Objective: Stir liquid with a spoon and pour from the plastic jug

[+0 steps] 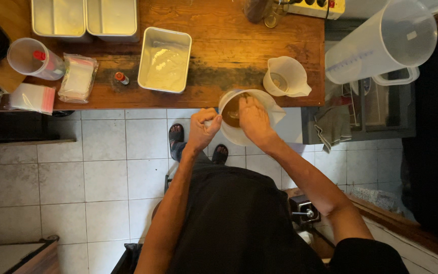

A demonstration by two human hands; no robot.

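I hold a translucent plastic jug (267, 104) with brown liquid inside, in the air just off the front edge of the wooden table (239, 45). My left hand (203, 128) grips its handle on the left side. My right hand (253, 119) lies over the jug's mouth, fingers reaching into it; whether they hold anything is hidden. A smaller plastic jug (286, 77) stands on the table just behind, to the right.
A metal tray (164, 60) with pale contents sits mid-table, two more metal trays (84, 19) behind it. A small red-capped bottle (121, 77), plastic bags (78, 77) and a measuring cup (32, 59) lie left. A large clear pitcher (381, 43) stands right. Tiled floor below.
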